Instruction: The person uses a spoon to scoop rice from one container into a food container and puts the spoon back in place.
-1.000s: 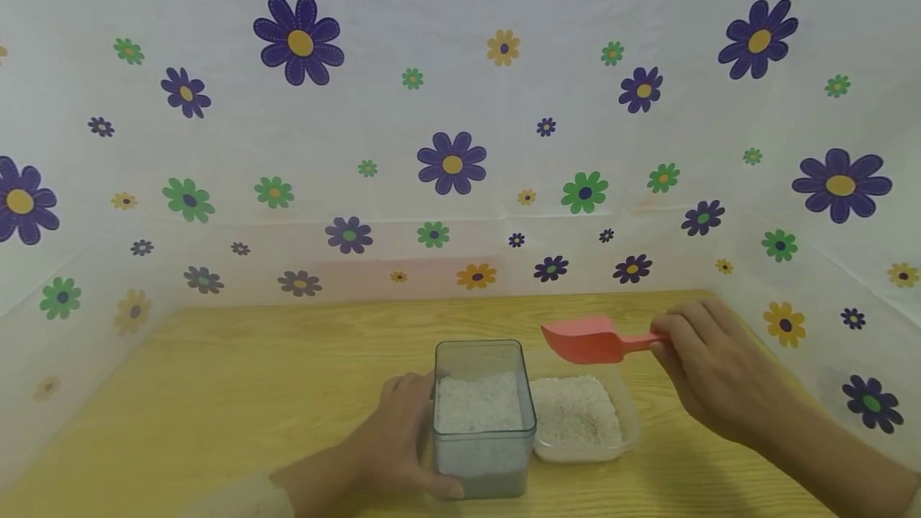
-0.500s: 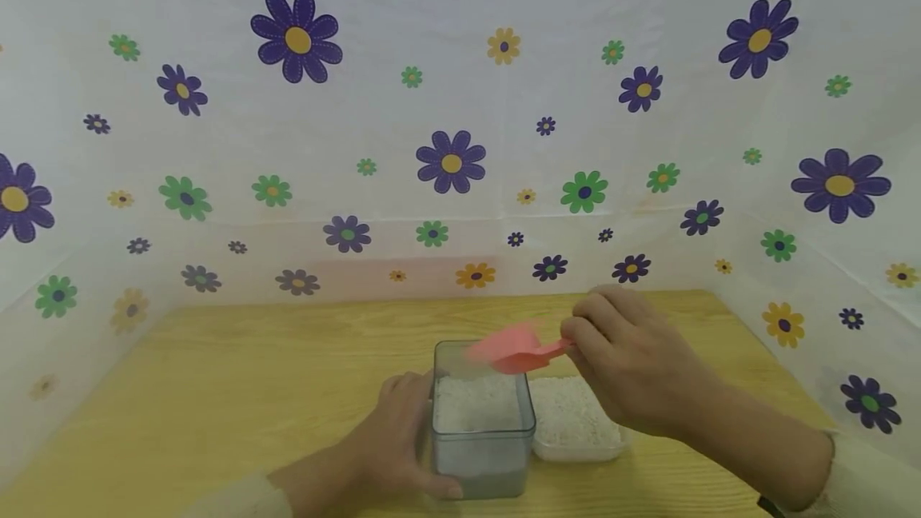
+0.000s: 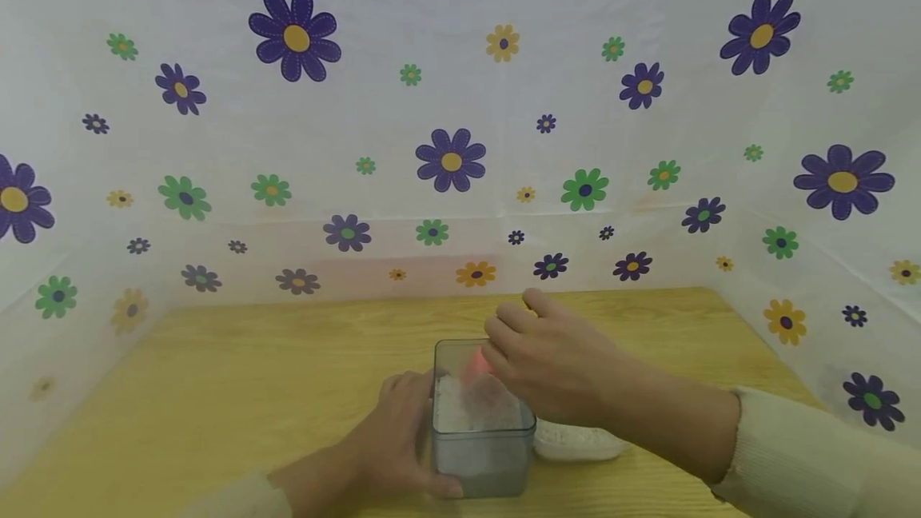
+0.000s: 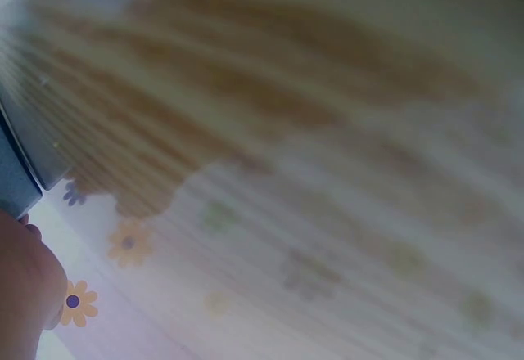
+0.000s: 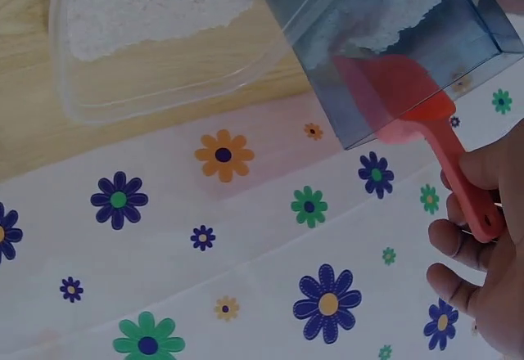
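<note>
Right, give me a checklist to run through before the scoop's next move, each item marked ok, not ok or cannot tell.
1. Left hand steadies the grey-blue container: ok, thumb along the near side, fingers at its far side.
2. Right hand holds the red scoop by its handle: ok.
3. Scoop over or inside the container's opening: ok, though how deep is unclear.
4. White grains below the container's rim: ok.
5. Scoop emptied: cannot tell, the head view is blurred there and the hand covers part.
6. Clear tub upright beside the container: ok.
</note>
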The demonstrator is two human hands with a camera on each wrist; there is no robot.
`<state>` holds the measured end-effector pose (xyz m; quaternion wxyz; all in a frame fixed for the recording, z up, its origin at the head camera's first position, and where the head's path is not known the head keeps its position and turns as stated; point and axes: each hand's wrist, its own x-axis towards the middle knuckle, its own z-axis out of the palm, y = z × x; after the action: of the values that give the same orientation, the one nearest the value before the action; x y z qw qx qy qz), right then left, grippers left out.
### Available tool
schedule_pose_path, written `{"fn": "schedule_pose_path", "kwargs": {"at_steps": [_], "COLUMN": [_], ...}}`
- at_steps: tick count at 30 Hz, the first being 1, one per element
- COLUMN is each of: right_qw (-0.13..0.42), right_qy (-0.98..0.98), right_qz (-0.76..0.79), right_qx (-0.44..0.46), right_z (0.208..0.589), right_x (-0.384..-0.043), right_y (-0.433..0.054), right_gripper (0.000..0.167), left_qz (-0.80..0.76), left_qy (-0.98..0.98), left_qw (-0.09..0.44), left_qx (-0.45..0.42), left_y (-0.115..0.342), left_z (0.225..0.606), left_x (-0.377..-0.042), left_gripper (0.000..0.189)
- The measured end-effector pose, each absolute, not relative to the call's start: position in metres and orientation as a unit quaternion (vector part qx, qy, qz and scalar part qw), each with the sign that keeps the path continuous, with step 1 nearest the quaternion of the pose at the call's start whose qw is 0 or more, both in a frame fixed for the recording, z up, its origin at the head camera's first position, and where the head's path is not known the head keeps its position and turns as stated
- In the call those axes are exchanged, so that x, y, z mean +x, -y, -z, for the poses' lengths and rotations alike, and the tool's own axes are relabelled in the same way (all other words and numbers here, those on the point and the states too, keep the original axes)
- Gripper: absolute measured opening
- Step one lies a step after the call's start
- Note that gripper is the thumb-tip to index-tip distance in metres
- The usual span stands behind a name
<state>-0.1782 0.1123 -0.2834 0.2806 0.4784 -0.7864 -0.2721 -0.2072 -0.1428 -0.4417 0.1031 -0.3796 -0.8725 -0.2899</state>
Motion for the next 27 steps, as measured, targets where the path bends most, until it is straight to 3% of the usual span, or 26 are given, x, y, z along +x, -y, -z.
{"fn": "schedule_pose_path", "kwargs": {"at_steps": [7,14,22,27], "right_qw": [0.223,0.226,0.205,0.205], "right_qy": [0.800,0.787,0.792,0.796], "right_qz": [0.303,0.324,0.346,0.379], "right_qx": [0.468,0.474,0.460,0.426], "right_z": [0.279,0.281,0.287,0.287], "right_x": [-0.170,-0.168,-0.178,-0.190], "right_y": [-0.091,-0.080,-0.077,-0.078], "right_gripper": [0.017,0.019,0.020,0.037], "left_qz": [0.277,0.264,0.266,0.275], "left_qy": [0.888,0.887,0.892,0.891], "left_qw": [0.085,0.103,0.086,0.079], "left_qx": [-0.357,-0.364,-0.356,-0.353], "left_y": [0.142,0.144,0.145,0.145], "left_z": [0.441,0.442,0.443,0.442], "left_x": [-0.206,-0.206,-0.206,-0.207], "left_gripper": [0.120,0.124,0.127,0.126]}}
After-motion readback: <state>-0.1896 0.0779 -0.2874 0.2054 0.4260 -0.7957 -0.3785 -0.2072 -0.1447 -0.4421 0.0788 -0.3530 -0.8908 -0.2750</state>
